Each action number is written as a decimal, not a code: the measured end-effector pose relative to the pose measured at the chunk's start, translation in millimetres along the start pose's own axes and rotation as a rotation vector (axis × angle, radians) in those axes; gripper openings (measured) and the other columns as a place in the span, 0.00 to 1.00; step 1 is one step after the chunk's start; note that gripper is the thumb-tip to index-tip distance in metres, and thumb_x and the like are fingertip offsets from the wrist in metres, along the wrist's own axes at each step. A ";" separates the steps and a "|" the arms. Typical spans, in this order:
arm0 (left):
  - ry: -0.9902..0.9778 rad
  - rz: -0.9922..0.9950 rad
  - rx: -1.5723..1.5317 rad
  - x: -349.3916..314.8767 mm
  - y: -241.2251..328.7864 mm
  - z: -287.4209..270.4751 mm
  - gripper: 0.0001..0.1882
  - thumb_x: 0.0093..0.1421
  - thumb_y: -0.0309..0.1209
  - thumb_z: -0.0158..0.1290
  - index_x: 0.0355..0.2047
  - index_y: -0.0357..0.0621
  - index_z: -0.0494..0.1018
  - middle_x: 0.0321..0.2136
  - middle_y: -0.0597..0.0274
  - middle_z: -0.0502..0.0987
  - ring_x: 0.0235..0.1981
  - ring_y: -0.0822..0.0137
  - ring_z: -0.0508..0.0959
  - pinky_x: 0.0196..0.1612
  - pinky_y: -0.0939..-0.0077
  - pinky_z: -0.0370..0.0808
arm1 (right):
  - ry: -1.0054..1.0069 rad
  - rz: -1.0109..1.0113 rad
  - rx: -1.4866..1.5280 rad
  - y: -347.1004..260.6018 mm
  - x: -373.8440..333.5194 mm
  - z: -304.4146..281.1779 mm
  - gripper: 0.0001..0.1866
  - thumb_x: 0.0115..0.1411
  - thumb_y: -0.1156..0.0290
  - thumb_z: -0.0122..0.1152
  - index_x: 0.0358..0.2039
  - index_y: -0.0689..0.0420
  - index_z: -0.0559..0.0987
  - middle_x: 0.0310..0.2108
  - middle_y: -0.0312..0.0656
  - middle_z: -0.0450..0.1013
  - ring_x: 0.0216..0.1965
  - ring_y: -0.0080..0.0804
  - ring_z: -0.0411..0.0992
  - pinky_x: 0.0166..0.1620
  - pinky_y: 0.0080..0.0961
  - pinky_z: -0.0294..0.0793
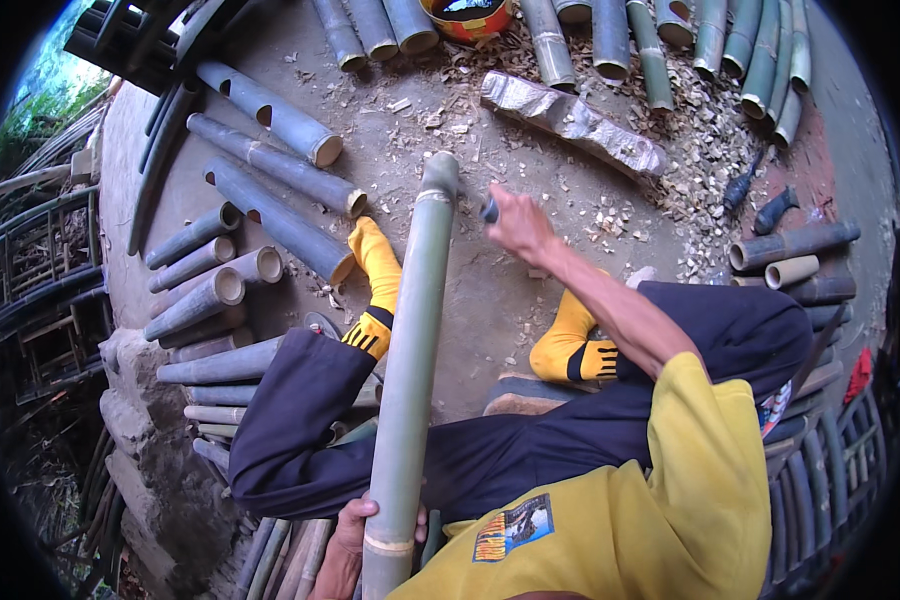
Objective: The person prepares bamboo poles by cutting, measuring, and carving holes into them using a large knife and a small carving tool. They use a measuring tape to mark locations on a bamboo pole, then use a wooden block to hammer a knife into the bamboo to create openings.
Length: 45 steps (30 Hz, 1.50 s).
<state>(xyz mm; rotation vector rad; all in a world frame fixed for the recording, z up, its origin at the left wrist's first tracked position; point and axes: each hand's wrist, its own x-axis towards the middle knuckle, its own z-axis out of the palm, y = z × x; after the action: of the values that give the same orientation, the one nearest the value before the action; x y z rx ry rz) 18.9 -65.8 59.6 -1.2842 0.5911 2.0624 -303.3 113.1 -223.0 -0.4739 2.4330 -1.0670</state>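
My left hand [355, 535] wraps the near end of the long green bamboo pole [410, 370], which runs out over my legs to the dirt floor [470, 290]. My right hand [515, 222] clenches a dark tool handle [489, 209] beside its far end. Beyond lie a grey stone slab [575, 122] and cut bamboo sections [280, 170].

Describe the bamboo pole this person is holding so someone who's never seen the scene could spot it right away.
Start at the seated person's dark trousers. The long green bamboo pole runs between the knees, gripped low by the left hand, its far end beside the right hand. Unlike the grey cut pieces lying on the ground, it is green, longer and held.
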 end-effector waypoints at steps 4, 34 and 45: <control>-0.196 -0.067 -0.173 19.6 5.5 -10.2 0.46 0.44 0.50 0.53 0.58 0.34 0.54 0.26 0.43 0.70 0.21 0.53 0.74 0.26 0.62 0.75 | 0.007 -0.191 -0.030 -17.8 -34.9 6.6 0.08 0.49 0.77 0.52 0.27 0.56 0.62 0.15 0.44 0.68 0.13 0.36 0.68 0.14 0.32 0.71; -0.072 0.009 -0.226 -1.1 -10.6 -20.0 0.51 0.43 0.52 0.57 0.62 0.43 0.48 0.28 0.42 0.70 0.21 0.47 0.77 0.23 0.61 0.77 | -0.174 -0.103 -0.034 -62.6 7.7 23.8 0.08 0.46 0.81 0.49 0.28 0.60 0.63 0.14 0.48 0.69 0.17 0.46 0.73 0.18 0.39 0.74; -0.127 -0.049 -0.133 12.5 6.2 -8.6 0.50 0.45 0.59 0.47 0.61 0.37 0.50 0.25 0.43 0.71 0.21 0.53 0.75 0.27 0.61 0.74 | 0.035 -0.157 -0.071 -21.1 15.9 21.6 0.09 0.47 0.79 0.51 0.29 0.56 0.65 0.16 0.46 0.70 0.15 0.39 0.70 0.18 0.37 0.75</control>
<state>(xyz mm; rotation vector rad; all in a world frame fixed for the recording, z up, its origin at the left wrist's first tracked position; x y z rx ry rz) 15.8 -72.3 44.9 -1.2177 0.3670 2.1539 -302.7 79.0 -224.2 -0.6853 2.5056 -1.0620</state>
